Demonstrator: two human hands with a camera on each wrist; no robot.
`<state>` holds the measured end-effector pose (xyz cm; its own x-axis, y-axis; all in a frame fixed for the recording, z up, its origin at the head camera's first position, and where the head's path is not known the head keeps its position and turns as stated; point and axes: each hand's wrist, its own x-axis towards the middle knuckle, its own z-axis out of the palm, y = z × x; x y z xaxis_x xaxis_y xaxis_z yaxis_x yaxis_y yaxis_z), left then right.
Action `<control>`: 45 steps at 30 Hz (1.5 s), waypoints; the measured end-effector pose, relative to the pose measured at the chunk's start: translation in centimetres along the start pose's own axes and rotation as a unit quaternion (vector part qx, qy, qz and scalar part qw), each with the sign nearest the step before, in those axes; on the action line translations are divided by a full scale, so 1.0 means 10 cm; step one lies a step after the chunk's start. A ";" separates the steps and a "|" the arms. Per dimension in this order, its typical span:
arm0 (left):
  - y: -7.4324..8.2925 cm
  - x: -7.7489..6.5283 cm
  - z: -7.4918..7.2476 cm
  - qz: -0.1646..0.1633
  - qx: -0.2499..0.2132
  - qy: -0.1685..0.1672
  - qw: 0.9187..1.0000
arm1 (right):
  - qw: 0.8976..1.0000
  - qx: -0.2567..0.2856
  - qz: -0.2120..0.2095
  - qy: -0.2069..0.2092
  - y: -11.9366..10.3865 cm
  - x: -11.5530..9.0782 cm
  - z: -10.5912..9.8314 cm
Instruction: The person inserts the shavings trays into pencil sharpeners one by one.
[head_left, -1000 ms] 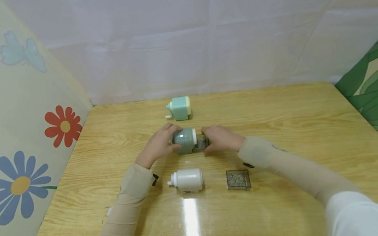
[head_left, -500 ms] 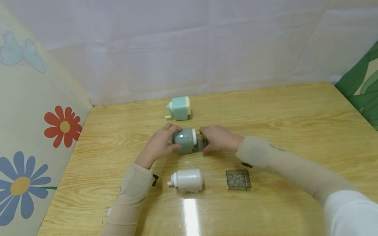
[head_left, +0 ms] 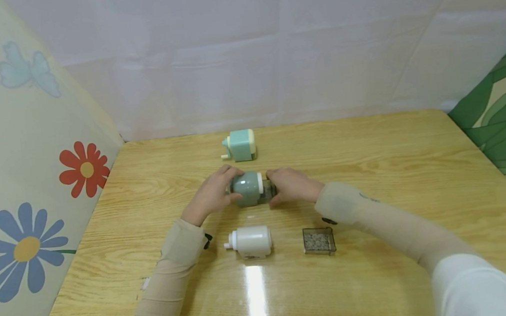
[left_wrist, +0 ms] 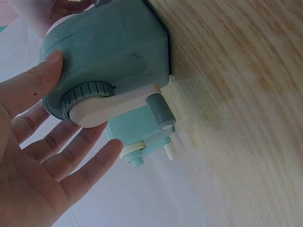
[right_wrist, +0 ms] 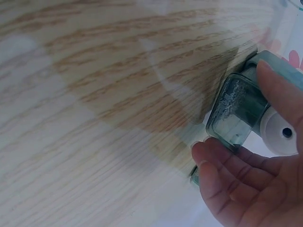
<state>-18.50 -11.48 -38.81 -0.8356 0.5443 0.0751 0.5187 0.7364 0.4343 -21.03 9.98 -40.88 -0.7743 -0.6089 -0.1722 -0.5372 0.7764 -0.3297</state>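
Note:
A dark green crank pencil sharpener [head_left: 246, 188] stands mid-table, its white face to the right. My left hand [head_left: 211, 196] holds its crank end, thumb on one side and fingers on the other. In the left wrist view its pale crank arm [left_wrist: 116, 105] hangs by the fingers. From the right, my right hand [head_left: 295, 184] grips the clear shavings drawer [right_wrist: 234, 113] between thumb and fingers. The drawer sits partly out of the sharpener's base, with grey shavings inside. The white face with its pencil hole [right_wrist: 286, 133] shows above the drawer.
Behind stands a mint green sharpener [head_left: 242, 145]. Nearer lies a white sharpener [head_left: 253, 241], with a separate drawer of shavings [head_left: 319, 241] to its right. A small white scrap [head_left: 146, 283] lies by the left forearm. A white cloth backdrop [head_left: 273, 76] borders the table's far edge.
My right hand has shifted slightly left, pushing the drawer a little further into the dark green sharpener. My left hand and the other sharpeners have stayed put.

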 end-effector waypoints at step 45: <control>0.00 0.01 0.00 0.001 0.004 -0.003 1.000 | 1.000 0.025 -0.013 0.004 -0.03 0.06 0.01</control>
<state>-18.62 -11.43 -38.82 -0.8339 0.5476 0.0698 0.5210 0.7389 0.4273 -21.29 9.33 -41.01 -0.7625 -0.6279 -0.1562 -0.5405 0.7508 -0.3797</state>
